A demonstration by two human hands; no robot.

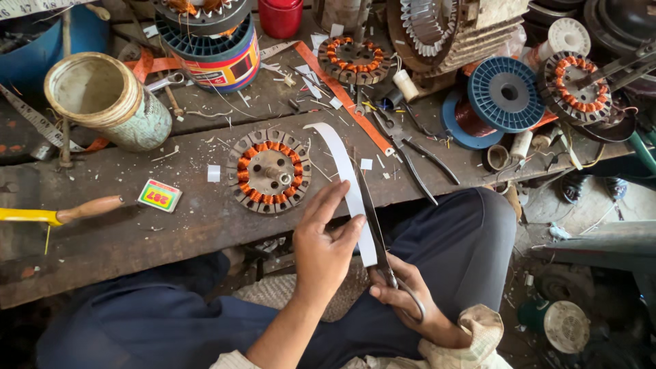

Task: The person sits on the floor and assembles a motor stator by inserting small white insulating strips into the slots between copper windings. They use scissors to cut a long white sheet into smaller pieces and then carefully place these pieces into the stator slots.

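Observation:
My left hand (324, 239) pinches a long white paper strip (343, 169) that curves up over the wooden bench (171, 225). My right hand (406, 295) grips the handles of a pair of scissors (372, 219), whose blades lie along the strip's right edge. Just left of the strip, a round motor stator (268, 171) with copper windings lies flat on the bench.
An open tin can (109, 99) lies at the bench's left, with a small matchbox (159, 195) and a wooden-handled tool (65, 214) near the front edge. Pliers (417, 160), blue wire spools (504, 92), more stators (353, 60) and an orange strap (342, 92) crowd the back.

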